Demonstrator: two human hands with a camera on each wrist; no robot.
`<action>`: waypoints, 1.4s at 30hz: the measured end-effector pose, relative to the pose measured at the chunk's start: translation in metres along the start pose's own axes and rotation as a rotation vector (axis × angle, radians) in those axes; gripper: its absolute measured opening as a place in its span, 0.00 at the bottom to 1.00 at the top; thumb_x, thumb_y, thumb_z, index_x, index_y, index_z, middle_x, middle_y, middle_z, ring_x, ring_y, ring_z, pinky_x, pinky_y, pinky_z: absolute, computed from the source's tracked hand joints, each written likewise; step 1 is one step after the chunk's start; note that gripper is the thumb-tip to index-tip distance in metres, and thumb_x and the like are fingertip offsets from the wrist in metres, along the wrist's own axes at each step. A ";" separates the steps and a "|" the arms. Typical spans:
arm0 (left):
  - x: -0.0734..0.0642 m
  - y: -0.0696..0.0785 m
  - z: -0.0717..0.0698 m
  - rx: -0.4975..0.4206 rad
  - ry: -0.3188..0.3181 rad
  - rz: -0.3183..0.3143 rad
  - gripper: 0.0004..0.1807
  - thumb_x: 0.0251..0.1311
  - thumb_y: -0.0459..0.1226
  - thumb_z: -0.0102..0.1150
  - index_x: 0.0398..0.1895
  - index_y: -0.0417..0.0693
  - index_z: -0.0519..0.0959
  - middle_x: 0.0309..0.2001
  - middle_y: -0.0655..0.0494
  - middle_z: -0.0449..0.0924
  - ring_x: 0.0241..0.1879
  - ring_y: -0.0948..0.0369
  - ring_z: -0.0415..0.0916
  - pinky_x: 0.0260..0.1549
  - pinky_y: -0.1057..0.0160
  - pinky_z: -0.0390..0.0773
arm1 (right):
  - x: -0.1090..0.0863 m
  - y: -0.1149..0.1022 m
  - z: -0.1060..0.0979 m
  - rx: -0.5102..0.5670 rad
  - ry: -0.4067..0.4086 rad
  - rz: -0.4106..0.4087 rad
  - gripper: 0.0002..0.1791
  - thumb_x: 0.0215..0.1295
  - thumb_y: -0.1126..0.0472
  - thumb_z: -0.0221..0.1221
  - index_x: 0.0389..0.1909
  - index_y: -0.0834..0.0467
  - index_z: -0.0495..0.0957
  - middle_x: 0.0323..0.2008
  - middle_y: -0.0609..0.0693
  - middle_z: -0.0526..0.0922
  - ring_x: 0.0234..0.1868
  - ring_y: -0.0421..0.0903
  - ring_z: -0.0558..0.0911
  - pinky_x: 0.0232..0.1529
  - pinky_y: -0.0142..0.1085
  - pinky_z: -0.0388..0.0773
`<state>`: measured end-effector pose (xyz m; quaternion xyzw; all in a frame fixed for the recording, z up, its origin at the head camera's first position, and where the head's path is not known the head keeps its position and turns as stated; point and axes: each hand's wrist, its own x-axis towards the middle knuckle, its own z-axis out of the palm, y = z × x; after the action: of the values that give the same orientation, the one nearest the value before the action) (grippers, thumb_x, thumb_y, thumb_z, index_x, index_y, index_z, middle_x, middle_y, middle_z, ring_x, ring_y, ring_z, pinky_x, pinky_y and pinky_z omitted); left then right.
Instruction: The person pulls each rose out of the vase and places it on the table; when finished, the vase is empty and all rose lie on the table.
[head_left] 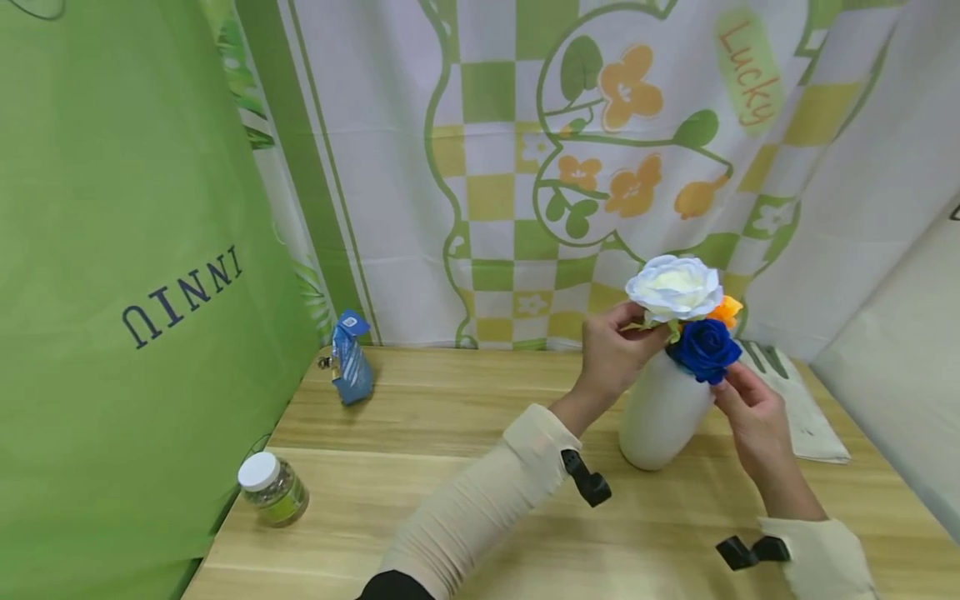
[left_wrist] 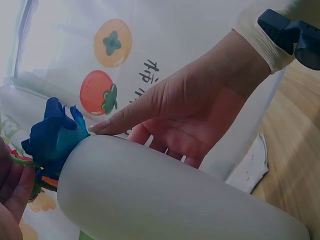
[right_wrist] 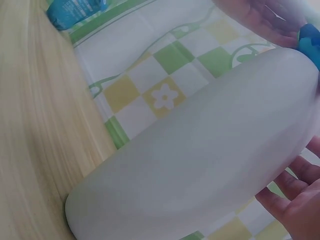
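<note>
"While the head view shows a white rose (head_left: 675,287) above the vase (head_left: 660,421) on the counter (head_left: 420,433), what's the left hand (head_left: 618,350) doing?"

"Pinching it below the bloom; the left wrist view reveals a green stem (left_wrist: 22,160) at its fingers."

"And the right hand (head_left: 759,417)?"

"Its thumb meets the vase's rim beside the blue rose (head_left: 705,350); the right wrist view shows spread fingers, though whether they grip, I can't tell."
</note>
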<state>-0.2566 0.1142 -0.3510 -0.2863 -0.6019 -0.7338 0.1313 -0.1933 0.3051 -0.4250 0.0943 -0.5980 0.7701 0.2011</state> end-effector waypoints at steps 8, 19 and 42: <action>0.003 -0.001 0.006 0.049 -0.012 0.021 0.08 0.53 0.25 0.69 0.36 0.28 0.83 0.35 0.36 0.84 0.33 0.68 0.82 0.35 0.74 0.85 | -0.002 -0.002 -0.004 -0.009 -0.009 -0.003 0.19 0.73 0.73 0.51 0.50 0.48 0.83 0.45 0.37 0.88 0.44 0.31 0.83 0.45 0.19 0.81; 0.005 -0.001 0.003 0.112 -0.042 0.032 0.10 0.54 0.27 0.70 0.38 0.30 0.83 0.36 0.37 0.85 0.32 0.66 0.83 0.35 0.75 0.85 | -0.004 0.001 -0.001 -0.074 -0.007 0.011 0.19 0.73 0.72 0.52 0.50 0.45 0.82 0.45 0.34 0.87 0.45 0.29 0.82 0.46 0.18 0.80; 0.026 0.026 0.000 -0.071 -0.040 0.053 0.10 0.55 0.24 0.68 0.38 0.24 0.80 0.36 0.28 0.81 0.30 0.60 0.85 0.36 0.68 0.87 | -0.002 0.001 -0.001 -0.107 0.016 0.011 0.17 0.75 0.68 0.52 0.52 0.44 0.81 0.45 0.34 0.86 0.43 0.30 0.81 0.46 0.17 0.79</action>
<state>-0.2641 0.1116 -0.3150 -0.3212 -0.5701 -0.7452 0.1284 -0.1918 0.3054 -0.4273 0.0738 -0.6373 0.7388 0.2064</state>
